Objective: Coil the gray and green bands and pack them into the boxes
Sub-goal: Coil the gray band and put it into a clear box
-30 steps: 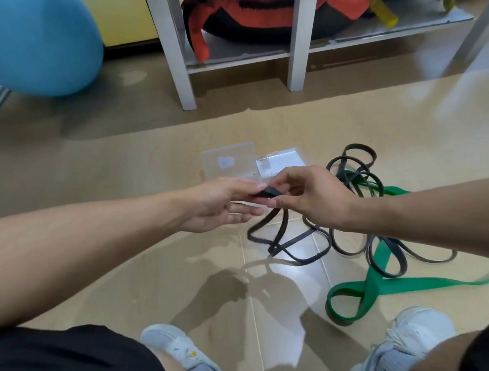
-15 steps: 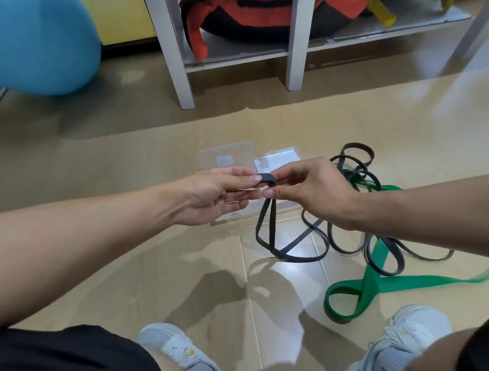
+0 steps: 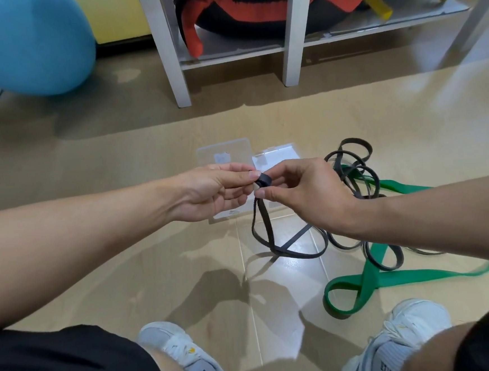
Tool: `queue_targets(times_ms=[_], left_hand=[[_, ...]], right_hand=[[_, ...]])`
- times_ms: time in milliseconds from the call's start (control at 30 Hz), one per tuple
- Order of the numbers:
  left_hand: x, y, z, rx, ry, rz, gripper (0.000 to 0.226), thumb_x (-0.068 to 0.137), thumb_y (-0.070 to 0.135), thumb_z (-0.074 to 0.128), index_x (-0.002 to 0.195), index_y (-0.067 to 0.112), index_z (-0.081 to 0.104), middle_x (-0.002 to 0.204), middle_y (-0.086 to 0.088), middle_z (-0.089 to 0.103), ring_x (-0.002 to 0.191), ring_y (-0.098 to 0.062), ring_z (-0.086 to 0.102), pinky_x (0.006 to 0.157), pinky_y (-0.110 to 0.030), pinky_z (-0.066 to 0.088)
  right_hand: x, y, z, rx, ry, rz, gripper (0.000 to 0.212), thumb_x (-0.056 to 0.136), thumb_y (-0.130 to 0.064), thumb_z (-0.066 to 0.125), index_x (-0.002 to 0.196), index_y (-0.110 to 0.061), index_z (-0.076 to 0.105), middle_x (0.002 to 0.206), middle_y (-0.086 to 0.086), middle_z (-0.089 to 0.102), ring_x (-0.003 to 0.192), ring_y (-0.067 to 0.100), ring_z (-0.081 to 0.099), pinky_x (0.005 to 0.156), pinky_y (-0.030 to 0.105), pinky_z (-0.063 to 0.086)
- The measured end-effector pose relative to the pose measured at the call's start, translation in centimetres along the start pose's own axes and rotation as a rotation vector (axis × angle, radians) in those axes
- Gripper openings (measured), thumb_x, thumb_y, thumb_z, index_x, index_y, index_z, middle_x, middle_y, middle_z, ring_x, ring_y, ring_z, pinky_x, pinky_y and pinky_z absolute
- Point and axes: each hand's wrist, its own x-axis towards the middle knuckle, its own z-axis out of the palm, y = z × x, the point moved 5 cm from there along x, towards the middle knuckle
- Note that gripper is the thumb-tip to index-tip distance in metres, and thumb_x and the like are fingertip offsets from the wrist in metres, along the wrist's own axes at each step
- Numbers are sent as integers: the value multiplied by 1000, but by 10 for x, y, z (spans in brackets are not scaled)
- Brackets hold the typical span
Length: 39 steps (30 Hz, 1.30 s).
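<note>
The left hand point(image 3: 209, 195) and the right hand point(image 3: 299, 194) meet fingertip to fingertip above the floor, both pinching one small folded end of the gray band point(image 3: 265, 180). From that pinch two gray strands hang down to the tiled floor point(image 3: 128, 282), where the band runs right of the hands in loose tangled loops. The green band point(image 3: 370, 275) lies flat on the floor under and beside those gray loops, right of the hands. Two clear plastic boxes point(image 3: 223, 154) sit on the floor just beyond the hands, partly hidden by them. Nearer than the hands are two white shoes point(image 3: 180, 354). Far beyond the hands stand a white shelf point(image 3: 168, 45) and a blue ball point(image 3: 27, 41).
</note>
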Motion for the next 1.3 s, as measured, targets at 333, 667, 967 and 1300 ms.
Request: queue_targets(times_ms=[333, 667, 967, 1300], left_hand=[[0, 1, 0, 7, 59, 5, 24, 65, 19, 80, 88, 16, 72, 82, -2, 77, 73, -8, 74, 71, -18, 59], [-3, -2, 10, 149, 25, 10, 38, 67, 35, 80, 101, 17, 78, 93, 5, 76, 84, -10, 67, 85, -26, 55], [0, -3, 10, 149, 94, 21, 20, 91, 22, 70, 76, 18, 82, 83, 0, 77, 75, -10, 69, 82, -24, 54], [0, -9, 10, 169, -44, -82, 30, 99, 32, 59, 122, 16, 71, 110, 3, 76, 104, -14, 69, 97, -31, 52]], right_hand=[[1, -7, -7, 3, 102, -112, 10, 85, -13, 81, 94, -15, 79, 77, -3, 74, 67, 2, 63, 69, 12, 49], [2, -15, -11, -181, 117, -223, 20, 82, -14, 81, 92, -32, 78, 86, -3, 73, 76, 16, 66, 78, 31, 56], [3, -10, -11, -174, 102, -205, 25, 78, -21, 87, 100, -27, 76, 90, -10, 74, 80, 11, 66, 81, 32, 56], [4, -13, -16, -178, 89, -153, 16, 82, -17, 83, 90, -30, 79, 84, -17, 76, 85, 0, 72, 85, 20, 57]])
